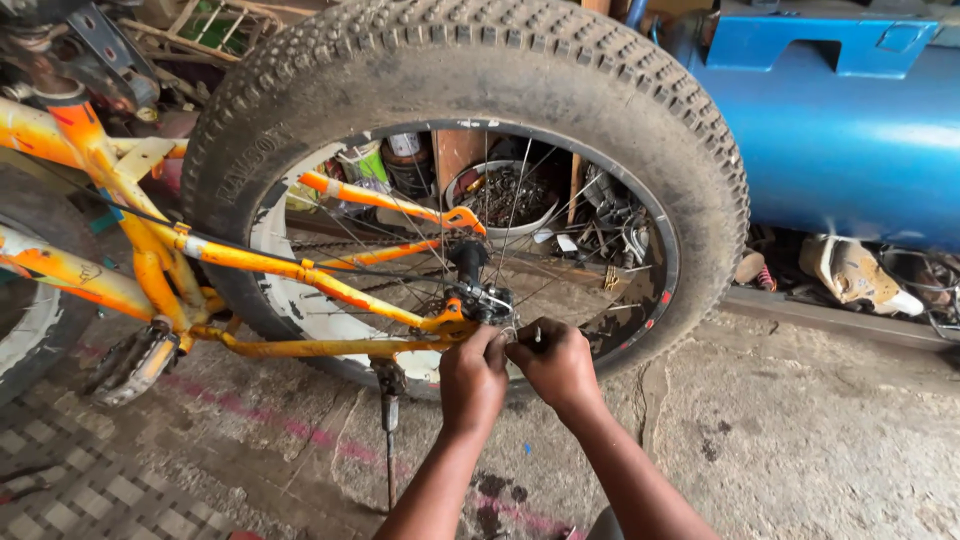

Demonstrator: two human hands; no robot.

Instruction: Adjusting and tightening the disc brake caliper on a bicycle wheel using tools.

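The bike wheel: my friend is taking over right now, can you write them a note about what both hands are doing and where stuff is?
Left hand: fingertips pinched at the rear derailleur, beside the wheel hub.
Right hand: closed on a small metal part, touching the left hand.
Orange bike frame stands on its kickstand; fat rear tyre is mounted.
Done: cannot tell.
Left: the fiddling at the derailleur is unfinished.

My left hand [472, 382] and right hand [556, 364] are bare, no gloves, rings or watch. Both forearms, rising from the bottom centre of the frame, are bare too, no sleeves showing.
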